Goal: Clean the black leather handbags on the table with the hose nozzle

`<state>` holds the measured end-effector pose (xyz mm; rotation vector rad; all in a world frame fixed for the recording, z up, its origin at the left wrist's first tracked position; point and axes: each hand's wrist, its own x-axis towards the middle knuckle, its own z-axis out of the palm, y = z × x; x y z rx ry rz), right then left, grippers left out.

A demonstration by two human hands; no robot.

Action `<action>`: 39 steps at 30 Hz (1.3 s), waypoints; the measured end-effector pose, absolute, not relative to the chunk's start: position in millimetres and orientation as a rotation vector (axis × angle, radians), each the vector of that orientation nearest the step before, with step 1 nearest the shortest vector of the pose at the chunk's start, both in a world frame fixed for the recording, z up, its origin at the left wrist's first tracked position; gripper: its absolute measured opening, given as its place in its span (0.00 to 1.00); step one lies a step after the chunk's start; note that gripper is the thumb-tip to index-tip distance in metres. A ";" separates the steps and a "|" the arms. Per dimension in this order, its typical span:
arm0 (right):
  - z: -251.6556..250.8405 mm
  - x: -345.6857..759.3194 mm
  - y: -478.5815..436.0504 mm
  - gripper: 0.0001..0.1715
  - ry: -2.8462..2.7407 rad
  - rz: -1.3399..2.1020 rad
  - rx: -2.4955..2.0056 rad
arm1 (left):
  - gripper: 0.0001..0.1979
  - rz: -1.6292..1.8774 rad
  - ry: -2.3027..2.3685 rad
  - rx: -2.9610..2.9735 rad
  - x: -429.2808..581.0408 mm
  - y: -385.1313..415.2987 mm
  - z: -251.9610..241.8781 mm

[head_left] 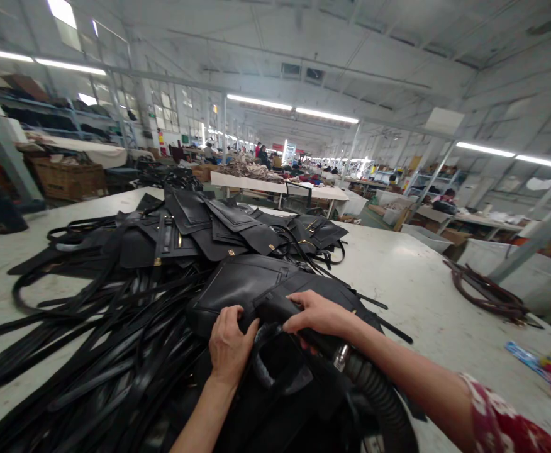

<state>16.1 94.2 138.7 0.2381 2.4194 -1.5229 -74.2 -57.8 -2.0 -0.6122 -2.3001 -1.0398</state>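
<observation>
My left hand lies on a black leather bag at the front of the pile, fingers curled over its edge and gripping it. My right hand is closed round the black nozzle of a ribbed hose, which points at the bag's top edge. A black bag opening with a looped handle sits just below both hands. A heap of black bags and long black straps covers the white table to the left and beyond.
Brown straps lie coiled at the table's right side. Coloured packets rest near the right edge. Behind are other worktables, cardboard boxes, shelving and distant people in a long factory hall.
</observation>
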 end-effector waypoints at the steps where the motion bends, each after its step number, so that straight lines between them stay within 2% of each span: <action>1: 139.5 14.5 90.8 0.16 2.421 -1.473 0.254 | 0.14 -1.048 -2.319 -0.604 -73.5 -58.1 -1.4; 6: 141.3 -23.8 72.5 0.12 2.521 -1.243 0.343 | 0.16 -1.046 -2.429 -0.586 -70.5 -64.7 4.8; 8: 140.8 -34.0 71.0 0.13 2.598 -1.249 0.323 | 0.17 -0.986 -2.500 -0.603 -70.9 -69.8 9.3; 13: 137.2 -13.9 88.7 0.23 2.787 -1.669 0.261 | 0.17 -0.958 -2.792 -0.621 -78.3 -77.9 22.8; 18: 129.1 41.8 116.2 0.35 2.715 -1.968 0.428 | 0.09 -1.061 -2.845 -0.810 -83.5 -72.5 43.8; 25: 115.7 121.3 122.6 0.38 2.619 -2.208 0.594 | 0.09 -0.418 -2.358 -0.975 -58.9 -76.8 106.8; 29: 110.2 145.1 117.0 0.39 2.603 -2.303 0.614 | 0.12 -0.211 -2.205 -1.314 -33.5 -66.9 109.2; 35: 74.0 156.7 111.5 0.42 2.545 -2.326 0.726 | 0.10 -0.205 -2.403 -1.365 -44.6 -35.7 84.0; 39: 52.3 172.9 117.7 0.43 2.477 -2.357 0.792 | 0.08 -0.078 -2.606 -1.329 -71.0 -32.5 102.0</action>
